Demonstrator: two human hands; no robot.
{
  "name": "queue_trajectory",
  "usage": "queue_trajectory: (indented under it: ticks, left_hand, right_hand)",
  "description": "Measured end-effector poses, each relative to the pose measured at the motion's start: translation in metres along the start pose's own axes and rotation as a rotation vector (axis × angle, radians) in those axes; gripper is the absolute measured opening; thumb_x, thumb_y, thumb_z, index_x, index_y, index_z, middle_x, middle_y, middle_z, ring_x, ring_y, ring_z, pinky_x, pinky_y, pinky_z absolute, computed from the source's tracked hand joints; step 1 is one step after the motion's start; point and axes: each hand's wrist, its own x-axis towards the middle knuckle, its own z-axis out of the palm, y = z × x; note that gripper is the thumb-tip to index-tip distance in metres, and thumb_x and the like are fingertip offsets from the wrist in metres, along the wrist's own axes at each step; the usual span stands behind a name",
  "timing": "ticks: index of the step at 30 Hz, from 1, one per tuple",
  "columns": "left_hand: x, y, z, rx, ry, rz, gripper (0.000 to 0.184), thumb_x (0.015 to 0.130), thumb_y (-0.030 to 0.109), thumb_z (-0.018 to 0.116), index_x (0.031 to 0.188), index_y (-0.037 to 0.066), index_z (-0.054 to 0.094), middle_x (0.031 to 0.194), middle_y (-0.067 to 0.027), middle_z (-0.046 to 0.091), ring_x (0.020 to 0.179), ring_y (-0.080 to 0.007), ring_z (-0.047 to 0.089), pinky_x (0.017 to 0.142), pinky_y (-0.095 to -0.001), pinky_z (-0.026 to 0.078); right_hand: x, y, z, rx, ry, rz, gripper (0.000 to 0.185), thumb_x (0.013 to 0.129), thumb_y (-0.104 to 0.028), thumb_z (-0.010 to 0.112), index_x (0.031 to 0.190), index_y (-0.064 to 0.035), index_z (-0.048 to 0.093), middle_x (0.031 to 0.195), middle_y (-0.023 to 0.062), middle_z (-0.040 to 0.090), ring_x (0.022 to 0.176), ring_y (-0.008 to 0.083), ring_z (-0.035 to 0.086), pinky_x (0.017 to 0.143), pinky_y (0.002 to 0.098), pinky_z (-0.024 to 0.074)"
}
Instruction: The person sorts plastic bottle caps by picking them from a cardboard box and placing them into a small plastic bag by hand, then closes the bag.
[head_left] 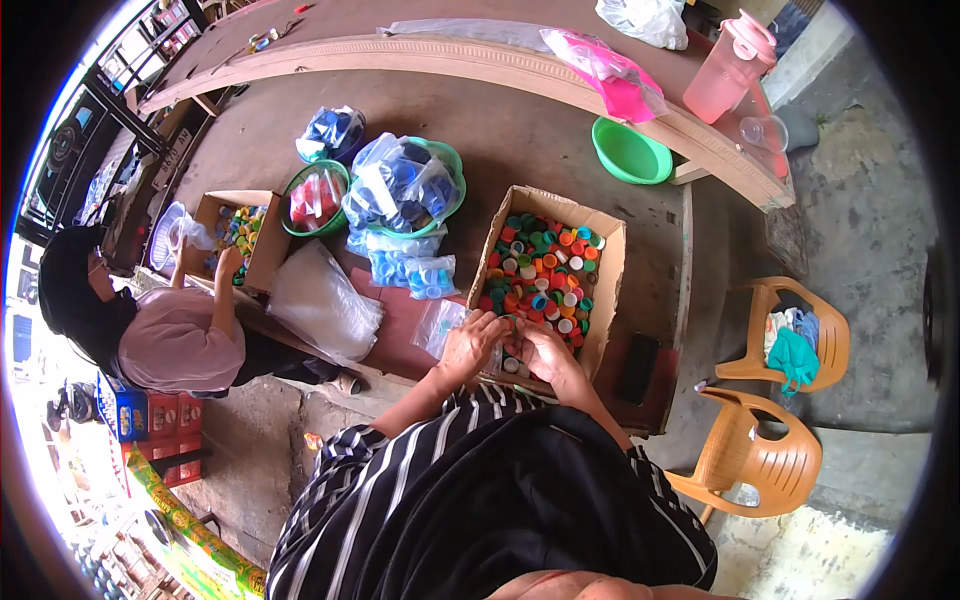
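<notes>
Both my hands are close together over the near left corner of a cardboard box point(612, 275) full of bottle caps point(540, 270) in red, green, orange and white. The fingers of my left hand point(470, 345) are bent in and pinched; what they hold, if anything, is hidden. My right hand point(543, 355) has its fingers curled round what looks like a small green bottle cap point(514, 324), right beside the left fingertips. A clear plastic bag point(432, 328) lies on the table just left of my left hand.
Filled bags of blue caps point(412, 272) and a heaped green basin point(455, 165) stand left of the box. Flat plastic bags point(325, 300) lie nearer the co-worker point(180, 330), who reaches into another cap box point(265, 245). A dark phone-like object point(638, 368) lies right; orange chairs point(760, 455) stand beyond.
</notes>
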Motion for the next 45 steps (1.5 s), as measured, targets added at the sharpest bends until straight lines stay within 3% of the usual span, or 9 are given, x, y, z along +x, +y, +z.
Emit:
queue_trajectory:
  ticks: [9, 16, 20, 24, 27, 32, 36, 39, 45]
  left_hand:
    - [-0.006, -0.008, 0.003, -0.014, -0.006, 0.056, 0.017, 0.086, 0.015, 0.061, 0.103, 0.011, 0.059, 0.087, -0.005, 0.056, 0.084, -0.0267, 0.059, 0.063, -0.038, 0.055]
    - [-0.005, -0.014, -0.001, -0.156, 0.048, -0.028, 0.015, 0.087, 0.012, 0.061, 0.101, 0.009, 0.059, 0.09, -0.0067, 0.059, 0.087, -0.0298, 0.06, 0.073, -0.0424, 0.052]
    - [0.001, -0.011, -0.014, -0.222, 0.011, -0.027, 0.017, 0.088, 0.012, 0.063, 0.103, 0.005, 0.056, 0.09, -0.0094, 0.061, 0.089, -0.0328, 0.061, 0.075, -0.0434, 0.051]
    - [-0.001, -0.012, -0.009, -0.387, -0.008, -0.26, 0.03, 0.086, 0.013, 0.07, 0.106, 0.002, 0.051, 0.092, -0.0142, 0.062, 0.089, -0.0358, 0.063, 0.075, -0.0429, 0.052]
    - [0.003, -0.009, -0.019, -0.474, 0.032, -0.288, 0.039, 0.083, 0.013, 0.075, 0.108, 0.001, 0.047, 0.094, -0.018, 0.062, 0.087, -0.037, 0.063, 0.075, -0.0424, 0.051]
    - [0.004, -0.011, -0.034, -0.446, 0.093, -0.243, 0.03, 0.085, 0.004, 0.069, 0.105, 0.001, 0.046, 0.092, -0.02, 0.059, 0.084, -0.0387, 0.063, 0.074, -0.0426, 0.05]
    - [0.003, -0.005, -0.042, -0.387, 0.111, -0.298, 0.021, 0.083, -0.005, 0.059, 0.102, 0.0, 0.049, 0.093, -0.0202, 0.058, 0.084, -0.0409, 0.062, 0.071, -0.0451, 0.05]
    - [0.003, 0.004, -0.052, -0.324, 0.127, -0.22, 0.018, 0.079, -0.009, 0.056, 0.095, -0.002, 0.055, 0.094, -0.019, 0.06, 0.082, -0.0407, 0.062, 0.07, -0.0462, 0.05]
    - [-0.008, 0.003, -0.058, -0.125, -0.013, -0.086, 0.023, 0.076, -0.006, 0.055, 0.095, 0.0, 0.066, 0.102, -0.015, 0.063, 0.089, -0.0367, 0.062, 0.076, -0.0446, 0.053]
  right_hand:
    - [0.001, 0.007, -0.005, 0.003, 0.005, 0.04, 0.019, 0.098, -0.022, 0.06, 0.109, -0.0069, 0.063, 0.106, 0.0076, 0.067, 0.096, 0.022, 0.066, 0.078, 0.0325, 0.0517]
    - [-0.008, 0.002, 0.001, -0.027, 0.134, 0.084, 0.028, 0.097, -0.026, 0.064, 0.115, -0.0064, 0.061, 0.107, 0.0062, 0.067, 0.102, 0.0206, 0.066, 0.082, 0.0321, 0.0514]
    - [-0.002, 0.001, -0.029, -0.692, 0.336, -0.218, 0.031, 0.096, -0.024, 0.064, 0.121, -0.006, 0.058, 0.107, 0.0046, 0.066, 0.096, 0.015, 0.064, 0.083, 0.031, 0.0513]
    - [-0.003, -0.015, -0.041, -0.677, 0.385, -0.325, 0.027, 0.098, -0.019, 0.063, 0.121, -0.006, 0.056, 0.105, 0.0037, 0.064, 0.095, 0.0132, 0.064, 0.081, 0.0294, 0.0519]
    - [-0.013, -0.022, -0.002, -0.702, 0.333, -0.475, 0.026, 0.099, -0.015, 0.06, 0.122, -0.0036, 0.054, 0.106, 0.0051, 0.064, 0.097, 0.0134, 0.064, 0.081, 0.0284, 0.0521]
    - [-0.028, -0.012, 0.058, -0.877, 0.096, -0.7, 0.026, 0.1, -0.012, 0.056, 0.122, -0.0029, 0.044, 0.102, 0.0042, 0.059, 0.094, 0.011, 0.061, 0.08, 0.0261, 0.0476]
    - [-0.035, -0.003, 0.085, -1.174, -0.035, -0.742, 0.025, 0.097, -0.009, 0.058, 0.117, -0.0002, 0.048, 0.112, 0.0153, 0.058, 0.104, 0.0262, 0.061, 0.087, 0.0354, 0.0491]
    - [-0.035, 0.002, 0.09, -1.391, -0.091, -0.826, 0.028, 0.092, -0.007, 0.062, 0.116, -0.0008, 0.049, 0.111, 0.0172, 0.057, 0.1, 0.034, 0.06, 0.087, 0.0398, 0.0482]
    - [-0.034, 0.008, 0.084, -1.582, -0.118, -0.753, 0.034, 0.086, -0.006, 0.066, 0.117, -0.0034, 0.052, 0.109, 0.0157, 0.057, 0.098, 0.0366, 0.059, 0.082, 0.0446, 0.0467]
